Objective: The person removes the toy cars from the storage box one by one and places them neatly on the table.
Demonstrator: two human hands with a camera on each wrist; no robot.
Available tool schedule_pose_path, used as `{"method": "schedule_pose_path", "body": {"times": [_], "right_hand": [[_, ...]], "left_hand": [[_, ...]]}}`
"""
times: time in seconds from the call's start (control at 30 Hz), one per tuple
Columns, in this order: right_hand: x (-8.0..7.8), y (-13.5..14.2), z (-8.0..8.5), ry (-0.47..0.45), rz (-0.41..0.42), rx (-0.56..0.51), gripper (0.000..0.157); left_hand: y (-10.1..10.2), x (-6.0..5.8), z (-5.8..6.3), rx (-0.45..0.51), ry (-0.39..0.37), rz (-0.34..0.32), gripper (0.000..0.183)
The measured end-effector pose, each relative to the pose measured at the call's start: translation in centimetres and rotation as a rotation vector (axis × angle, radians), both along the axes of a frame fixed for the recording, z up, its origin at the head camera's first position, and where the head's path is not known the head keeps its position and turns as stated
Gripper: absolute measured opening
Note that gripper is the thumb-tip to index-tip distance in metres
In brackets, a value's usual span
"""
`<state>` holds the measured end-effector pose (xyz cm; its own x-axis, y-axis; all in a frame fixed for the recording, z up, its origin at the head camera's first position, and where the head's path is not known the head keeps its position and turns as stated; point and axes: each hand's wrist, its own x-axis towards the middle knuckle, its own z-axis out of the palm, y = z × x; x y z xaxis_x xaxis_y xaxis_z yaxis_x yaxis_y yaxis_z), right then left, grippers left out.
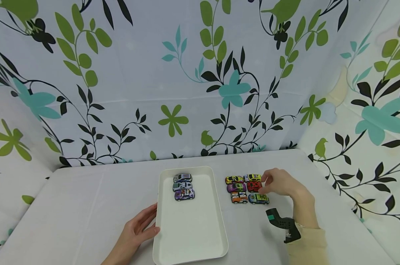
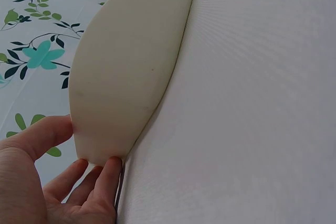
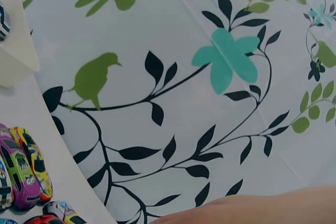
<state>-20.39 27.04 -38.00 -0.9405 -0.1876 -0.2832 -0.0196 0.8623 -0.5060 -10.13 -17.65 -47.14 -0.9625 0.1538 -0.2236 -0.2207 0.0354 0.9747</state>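
My left hand (image 1: 138,228) grips the left side of a white tray (image 1: 190,235), thumb at the rim and fingers against the outer wall, as the left wrist view also shows. Three toy cars stand in the tray's far part: two silvery ones (image 1: 182,178) and a purple one (image 1: 184,194). To the tray's right, my right hand (image 1: 281,183) reaches to a red toy car (image 1: 254,186), thumb and finger spread at its right end. Around it stand a yellow car (image 1: 234,179), a silver-yellow car (image 1: 252,177), a purple-green car (image 1: 236,187), an orange-white car (image 1: 239,197) and a green-blue car (image 1: 258,198).
A white tabletop (image 1: 87,213) carries everything. Leaf-patterned cloth (image 1: 137,73) hangs along its back and both sides. On the right wrist sits a black camera mount (image 1: 283,224), close to the near cars.
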Motion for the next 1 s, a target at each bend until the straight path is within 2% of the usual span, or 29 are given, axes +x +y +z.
{"method": "schedule_pose_path", "body": {"times": [0.23, 0.7, 1.0], "right_hand": [[-0.4, -1.3, 0.0, 0.105, 0.047, -0.033, 0.037], [-0.7, -3.2, -0.2, 0.141, 0.111, -0.092, 0.036], [-0.9, -5.6, -0.7, 0.228, 0.170, -0.128, 0.035]], "left_hand": [[0.0, 0.0, -0.2, 0.000, -0.006, 0.004, 0.063], [0.1, 0.0, 0.0, -0.012, -0.004, 0.006, 0.063], [-0.1, 0.1, -0.1, -0.009, 0.005, -0.002, 0.062]]}}
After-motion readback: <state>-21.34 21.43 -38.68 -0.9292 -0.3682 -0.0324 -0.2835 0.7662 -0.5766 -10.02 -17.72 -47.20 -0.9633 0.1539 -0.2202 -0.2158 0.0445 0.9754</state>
